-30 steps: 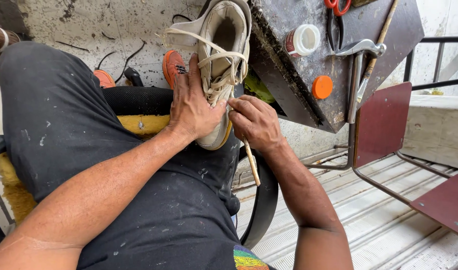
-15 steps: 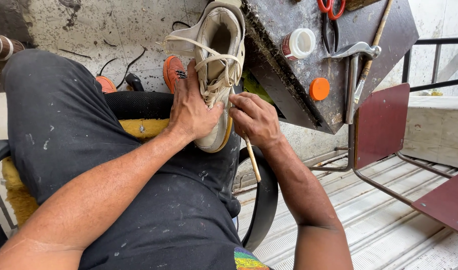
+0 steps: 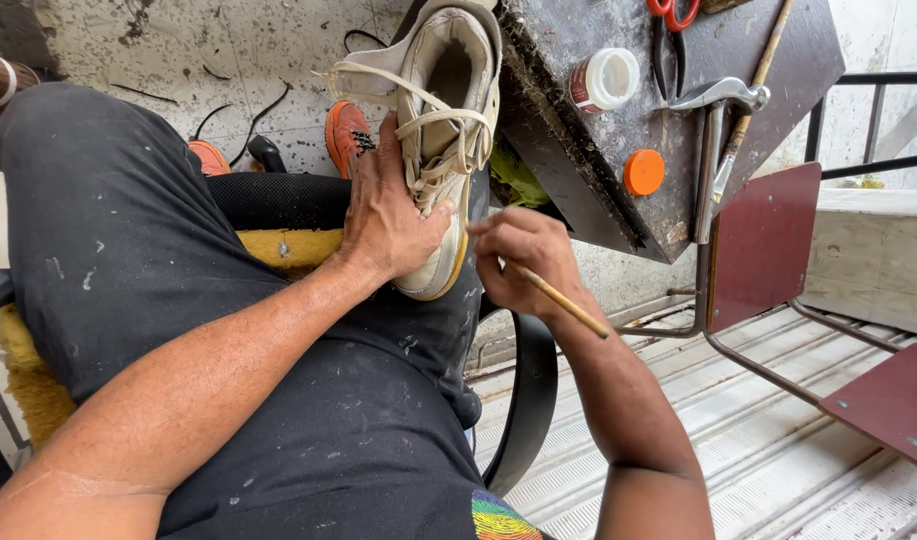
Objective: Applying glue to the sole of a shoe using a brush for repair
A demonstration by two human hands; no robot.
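A cream high-top sneaker (image 3: pixel 447 110) with loose laces rests on my right thigh, its toe pointing toward me. My left hand (image 3: pixel 387 215) lies over its side and toe, pressing it down. My right hand (image 3: pixel 519 262) sits just to the right of the sole edge, fingers closed on a thin wooden-handled brush (image 3: pixel 564 302). The handle sticks out toward the lower right; the tip is hidden against the shoe's side.
A dark, stained worktable (image 3: pixel 669 130) at upper right carries a white-lidded jar (image 3: pixel 604 80), an orange cap (image 3: pixel 644 172), red-handled pliers (image 3: pixel 671 35), a hammer (image 3: pixel 714 130) and a long brush (image 3: pixel 754 90). Dark red metal seats (image 3: pixel 769 240) stand on the right. My orange shoe (image 3: pixel 347 135) is on the floor.
The brush in my right hand has swung from pointing down to slanting toward the lower right, and the hand has shifted slightly right along the shoe's side. My left hand stays on the sneaker.
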